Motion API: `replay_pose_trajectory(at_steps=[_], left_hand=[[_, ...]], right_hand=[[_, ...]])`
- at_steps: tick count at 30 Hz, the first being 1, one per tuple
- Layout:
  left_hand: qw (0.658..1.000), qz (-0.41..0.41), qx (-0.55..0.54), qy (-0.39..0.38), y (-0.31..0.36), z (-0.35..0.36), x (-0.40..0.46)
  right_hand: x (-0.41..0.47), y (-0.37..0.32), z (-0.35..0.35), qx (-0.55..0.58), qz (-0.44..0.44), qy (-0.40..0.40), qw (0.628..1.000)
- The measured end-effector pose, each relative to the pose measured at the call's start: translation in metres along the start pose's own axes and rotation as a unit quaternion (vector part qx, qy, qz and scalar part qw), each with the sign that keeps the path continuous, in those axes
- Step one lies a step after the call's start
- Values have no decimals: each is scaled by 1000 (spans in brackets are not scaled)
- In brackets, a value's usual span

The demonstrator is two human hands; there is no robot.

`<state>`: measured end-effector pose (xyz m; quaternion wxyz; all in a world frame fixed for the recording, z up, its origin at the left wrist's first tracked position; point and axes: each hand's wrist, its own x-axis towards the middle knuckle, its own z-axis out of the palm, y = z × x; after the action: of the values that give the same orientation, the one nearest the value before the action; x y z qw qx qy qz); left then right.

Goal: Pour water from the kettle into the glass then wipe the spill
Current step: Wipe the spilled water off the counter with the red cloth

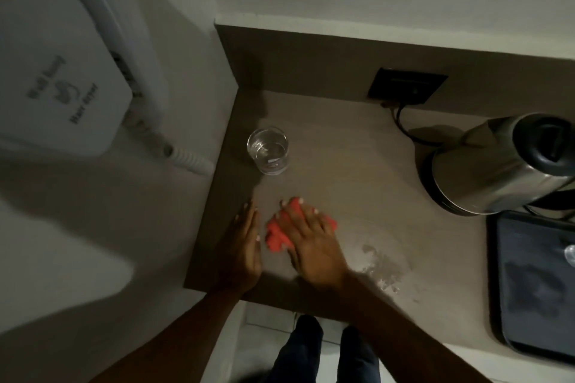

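A clear glass point(268, 151) holding water stands near the counter's left back corner. The steel kettle point(497, 168) with a black lid sits at the right on its base. My right hand point(311, 239) lies flat on a red cloth point(277, 235), pressing it to the countertop in front of the glass. My left hand point(244, 246) rests flat on the counter just left of the cloth, fingers together, holding nothing. Spilled water point(385, 267) glistens on the counter to the right of my right hand, near the front edge.
A dark tray point(529, 283) sits at the front right. The kettle's cord point(401, 121) runs to a black wall socket point(407, 86). A white wall-mounted hair dryer point(62, 71) hangs at the left. The counter point(342, 171) ends at a wall on the left.
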<state>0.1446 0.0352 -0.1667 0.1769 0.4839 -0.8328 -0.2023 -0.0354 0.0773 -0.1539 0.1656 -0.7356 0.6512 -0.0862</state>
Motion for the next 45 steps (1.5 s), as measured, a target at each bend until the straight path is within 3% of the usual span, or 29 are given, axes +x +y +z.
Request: replay_pose_trajectory(at_steps=[2, 3, 5, 8, 11, 12, 16, 18, 20, 22, 24, 25, 26, 29, 32, 35, 37, 40, 41, 45], left_hand=[[1000, 8, -2, 11, 0, 1, 1], [1000, 8, 4, 16, 0, 4, 1], [1000, 13, 10, 15, -4, 9, 0], [1000, 10, 10, 16, -6, 14, 2], [1000, 2, 14, 7, -10, 14, -2], [1000, 9, 15, 9, -13, 14, -1], [1000, 19, 5, 17, -17, 16, -4], [1000, 17, 9, 15, -17, 16, -3], [1000, 14, 10, 5, -15, 15, -2], [1000, 18, 10, 0, -13, 14, -5], [1000, 13, 18, -14, -12, 13, -3], [999, 10, 22, -25, -11, 12, -2], [999, 8, 24, -32, -11, 10, -2], [999, 15, 20, -42, -13, 7, -1], [999, 8, 23, -48, -10, 4, -1], [998, 4, 25, -56, -5, 3, -1], [998, -2, 27, -55, -3, 3, 0], [998, 1, 26, -61, -3, 3, -1], [998, 4, 29, -62, -4, 3, -1], [997, 16, 41, -68, -10, 1, -3]], right_hand=[[-47, 15, -2, -25, -80, -33, 996], [-63, 29, -7, -35, -95, -51, 994], [-71, 66, -20, -19, -76, -10, 997], [-21, 101, -32, -8, 105, 78, 991], [49, 57, -25, 41, 289, 113, 950], [61, 36, -17, 56, 274, 102, 955], [-11, -14, 20, 12, 10, 44, 999], [-78, 6, 11, 41, -32, 16, 999], [-128, 58, 1, 49, -28, 55, 997], [-139, 112, -24, -6, 106, 105, 989], [-103, 129, -34, -8, 303, 167, 938], [-80, 116, -32, 9, 360, 184, 914], [-64, 94, -27, 26, 363, 183, 913], [-91, 27, 17, 12, 155, 99, 983], [-177, 33, 23, -19, 53, 53, 997], [-210, 88, 0, -67, 75, 35, 994], [-182, 105, -12, -43, 190, 85, 977], [-94, 75, -13, 25, 369, 175, 913], [-72, 57, -8, 40, 356, 173, 917], [-105, -2, 34, -16, 89, 63, 994]])
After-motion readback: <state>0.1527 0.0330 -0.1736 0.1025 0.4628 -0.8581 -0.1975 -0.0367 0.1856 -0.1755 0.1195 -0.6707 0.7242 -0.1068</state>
